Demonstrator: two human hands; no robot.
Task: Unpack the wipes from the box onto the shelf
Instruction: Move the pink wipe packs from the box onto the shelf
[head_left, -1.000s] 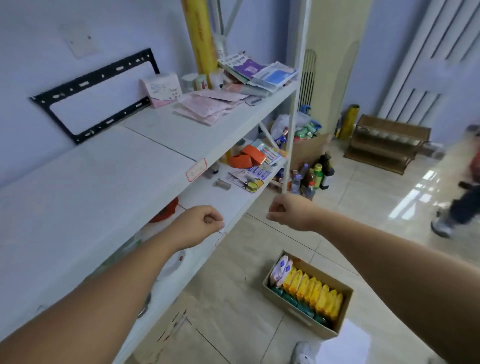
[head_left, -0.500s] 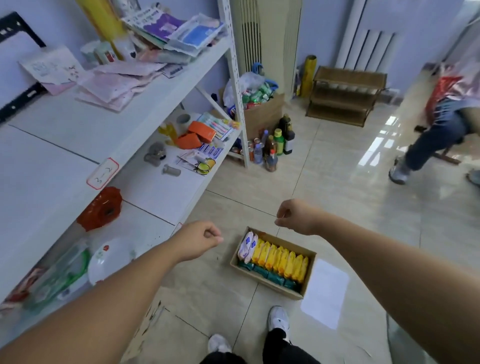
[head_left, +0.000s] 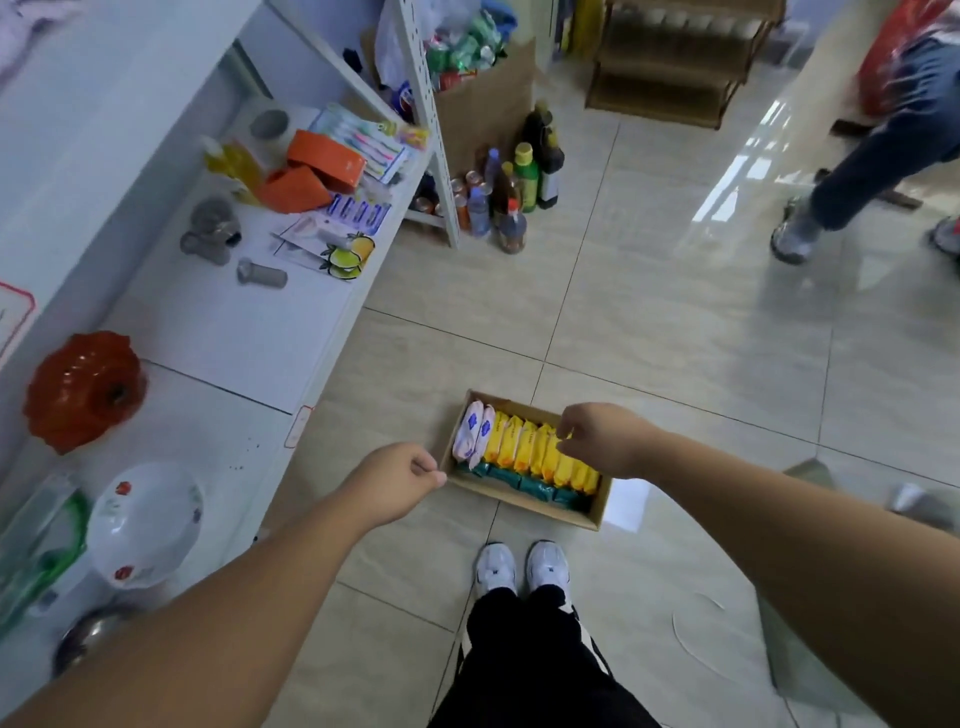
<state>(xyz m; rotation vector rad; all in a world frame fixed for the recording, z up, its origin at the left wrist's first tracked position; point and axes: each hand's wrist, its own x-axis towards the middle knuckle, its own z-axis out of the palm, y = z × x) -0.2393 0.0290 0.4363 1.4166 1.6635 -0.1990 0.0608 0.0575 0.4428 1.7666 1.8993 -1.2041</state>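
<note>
1. Wipes (head_left: 511, 452) stand on edge in a row inside the open cardboard box (head_left: 524, 506). It sits on the floor tiles (head_left: 675, 338) just ahead of our shoes (head_left: 522, 571). The white packs (head_left: 475, 436) are at the shelf end, the yellow packs (head_left: 540, 454) fill the rest, and the green packs (head_left: 519, 483) lie along the near wall.
2. The box's long axis runs across us, slanting from the shelf side on our left away to our right. Each upright pack lies crosswise to that axis.
3. Our right hand (head_left: 597, 439) lines up with the yellow packs, fingers curled and seemingly gripping nothing. We cannot tell its height above them.
4. Our left hand (head_left: 395, 480) is an empty fist, thumb against fingers, just off the box's left end.
5. We judge the right hand better placed for the first grasp. The shelf (head_left: 234, 338) lies to our left, so packs must travel leftward and upward.
</note>
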